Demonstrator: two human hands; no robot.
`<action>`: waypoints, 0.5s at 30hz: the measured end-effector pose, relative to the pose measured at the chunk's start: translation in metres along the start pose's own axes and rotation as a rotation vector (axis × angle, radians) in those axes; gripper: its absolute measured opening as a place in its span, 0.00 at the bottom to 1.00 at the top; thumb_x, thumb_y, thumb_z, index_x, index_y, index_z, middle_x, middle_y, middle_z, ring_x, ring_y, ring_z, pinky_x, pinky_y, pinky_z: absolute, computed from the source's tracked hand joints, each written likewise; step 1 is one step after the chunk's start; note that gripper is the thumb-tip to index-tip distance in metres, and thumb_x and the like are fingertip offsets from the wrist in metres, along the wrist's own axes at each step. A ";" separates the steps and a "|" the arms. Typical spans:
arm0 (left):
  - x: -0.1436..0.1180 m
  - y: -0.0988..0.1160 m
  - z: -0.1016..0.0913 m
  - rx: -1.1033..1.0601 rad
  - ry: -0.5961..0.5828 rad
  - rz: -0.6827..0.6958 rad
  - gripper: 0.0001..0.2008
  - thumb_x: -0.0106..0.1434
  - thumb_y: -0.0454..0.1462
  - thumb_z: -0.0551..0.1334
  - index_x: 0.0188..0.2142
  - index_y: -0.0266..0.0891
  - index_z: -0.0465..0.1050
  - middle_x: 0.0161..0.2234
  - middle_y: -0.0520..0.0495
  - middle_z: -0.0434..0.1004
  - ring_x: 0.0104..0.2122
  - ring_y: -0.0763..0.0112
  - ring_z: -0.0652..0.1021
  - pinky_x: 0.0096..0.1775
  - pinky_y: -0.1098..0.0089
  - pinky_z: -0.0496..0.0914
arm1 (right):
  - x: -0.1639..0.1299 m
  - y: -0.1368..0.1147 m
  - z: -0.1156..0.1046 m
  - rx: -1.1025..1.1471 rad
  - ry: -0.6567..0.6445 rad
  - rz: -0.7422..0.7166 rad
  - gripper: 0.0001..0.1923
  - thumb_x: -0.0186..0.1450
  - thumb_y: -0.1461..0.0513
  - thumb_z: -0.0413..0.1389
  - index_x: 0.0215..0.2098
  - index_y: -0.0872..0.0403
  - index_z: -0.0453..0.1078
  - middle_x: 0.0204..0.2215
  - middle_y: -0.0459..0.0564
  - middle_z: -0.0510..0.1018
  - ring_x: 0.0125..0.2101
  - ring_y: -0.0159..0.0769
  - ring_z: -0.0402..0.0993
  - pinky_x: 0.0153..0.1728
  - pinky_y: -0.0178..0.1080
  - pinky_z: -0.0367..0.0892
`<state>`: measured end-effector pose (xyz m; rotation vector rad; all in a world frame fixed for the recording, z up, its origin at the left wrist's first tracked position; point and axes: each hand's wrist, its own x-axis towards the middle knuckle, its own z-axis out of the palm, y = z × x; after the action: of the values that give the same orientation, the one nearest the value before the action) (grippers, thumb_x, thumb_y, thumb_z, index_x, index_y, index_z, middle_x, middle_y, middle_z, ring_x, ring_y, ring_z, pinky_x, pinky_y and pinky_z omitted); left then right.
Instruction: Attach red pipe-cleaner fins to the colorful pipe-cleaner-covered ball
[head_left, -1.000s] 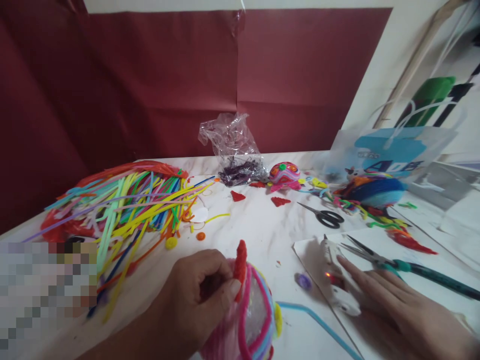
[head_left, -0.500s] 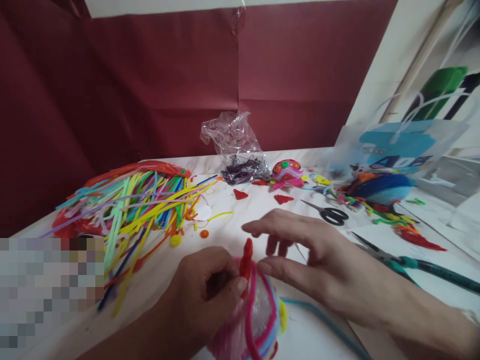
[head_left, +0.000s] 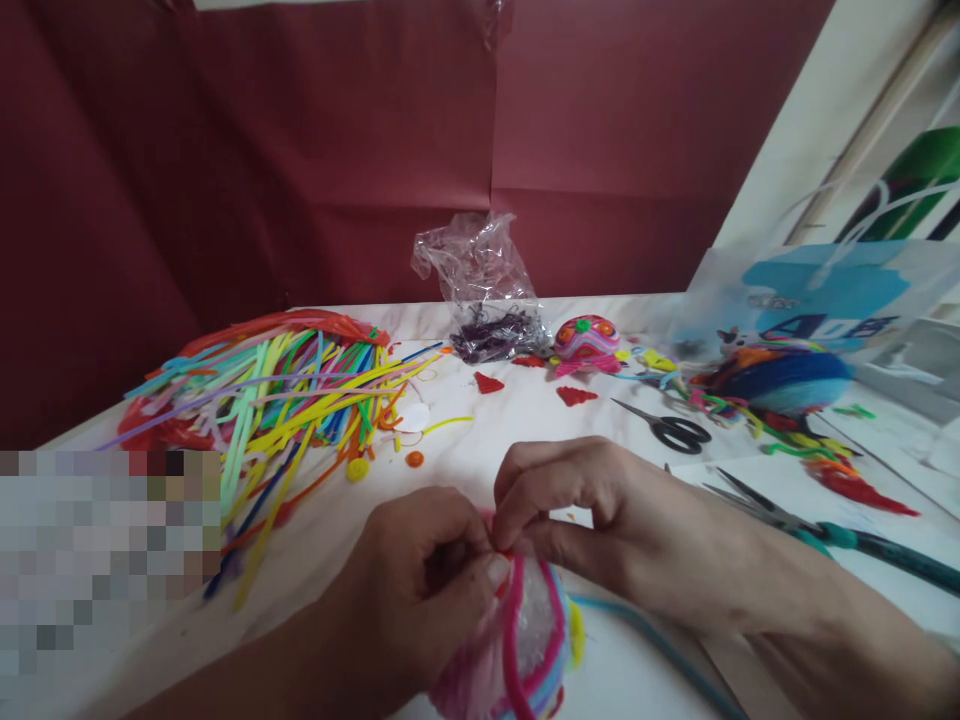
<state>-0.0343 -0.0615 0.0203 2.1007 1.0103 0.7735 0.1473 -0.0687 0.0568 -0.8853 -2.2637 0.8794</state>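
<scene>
Hiding mostly behind fingertips [head_left: 480, 588]: red piece [head_left: 510, 553]

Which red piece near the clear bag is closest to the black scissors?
The rightmost red triangle, just off the tips of the black-handled scissors; the left triangle and back piece lie farther off, nearer the clear bag.

Pliers [head_left: 838, 535] lie right of the ball [head_left: 480, 675], scissors [head_left: 654, 421] behind.

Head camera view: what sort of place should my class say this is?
Probably an indoor craft workspace: a pile of long, multicoloured fuzzy stems, black-handled metal scissors and a rounded, striped pink ornament share a white, grey-veined tabletop.
</scene>
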 end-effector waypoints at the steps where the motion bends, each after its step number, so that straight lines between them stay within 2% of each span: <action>1: 0.000 0.001 0.000 -0.009 0.006 -0.008 0.09 0.54 0.35 0.55 0.19 0.39 0.59 0.17 0.58 0.57 0.18 0.79 0.60 0.21 0.76 0.54 | 0.000 0.000 0.000 -0.004 -0.011 0.004 0.15 0.56 0.81 0.51 0.32 0.62 0.74 0.31 0.47 0.75 0.32 0.29 0.70 0.34 0.28 0.65; 7: -0.002 0.002 -0.002 -0.088 -0.013 -0.024 0.09 0.57 0.35 0.52 0.21 0.38 0.62 0.18 0.57 0.59 0.19 0.78 0.62 0.22 0.75 0.56 | -0.003 0.001 0.001 -0.039 -0.041 0.000 0.16 0.56 0.81 0.50 0.31 0.60 0.72 0.31 0.45 0.73 0.31 0.28 0.69 0.33 0.28 0.64; 15: -0.003 -0.003 -0.003 -0.094 -0.032 0.081 0.05 0.53 0.29 0.55 0.23 0.38 0.63 0.19 0.58 0.61 0.19 0.80 0.63 0.22 0.78 0.58 | 0.000 0.000 0.001 -0.087 -0.087 -0.037 0.15 0.58 0.79 0.51 0.32 0.55 0.70 0.31 0.42 0.74 0.32 0.25 0.69 0.35 0.25 0.63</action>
<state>-0.0397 -0.0615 0.0190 2.0772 0.8596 0.8095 0.1464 -0.0690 0.0559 -0.8555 -2.4015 0.8239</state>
